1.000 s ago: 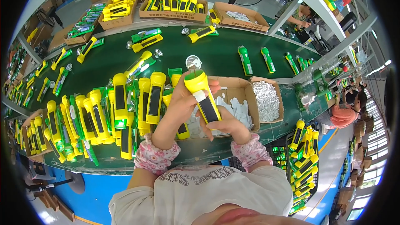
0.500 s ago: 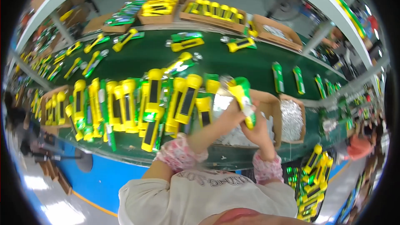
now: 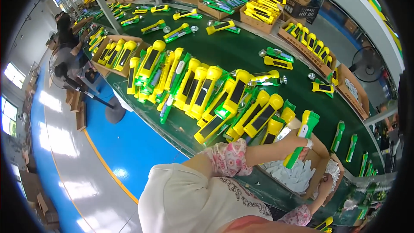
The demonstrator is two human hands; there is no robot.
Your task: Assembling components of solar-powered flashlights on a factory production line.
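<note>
My left hand point(image 3: 294, 144) is wrapped round a green-and-yellow flashlight point(image 3: 309, 123), held tilted with its wide end up. Beneath it stands a cardboard box of pale, flat pieces point(image 3: 293, 176). My right hand point(image 3: 326, 184) reaches into the smaller box of silvery pieces point(image 3: 333, 169) beside that box. Its fingers are too small and partly hidden to make out. To the left of my left hand lies a dense row of yellow-and-green flashlights point(image 3: 205, 90) with dark panels.
More flashlights lie spaced along the green work surface point(image 3: 207, 45). Open cartons of flashlights point(image 3: 261, 13) line its far side. A metal post point(image 3: 101, 4) rises at the far left. A standing fan point(image 3: 114, 110) is on the blue floor.
The view has swung to the left and tilted. My right hand has come off the flashlight and moved to the box of silvery pieces. My left hand keeps the flashlight.
</note>
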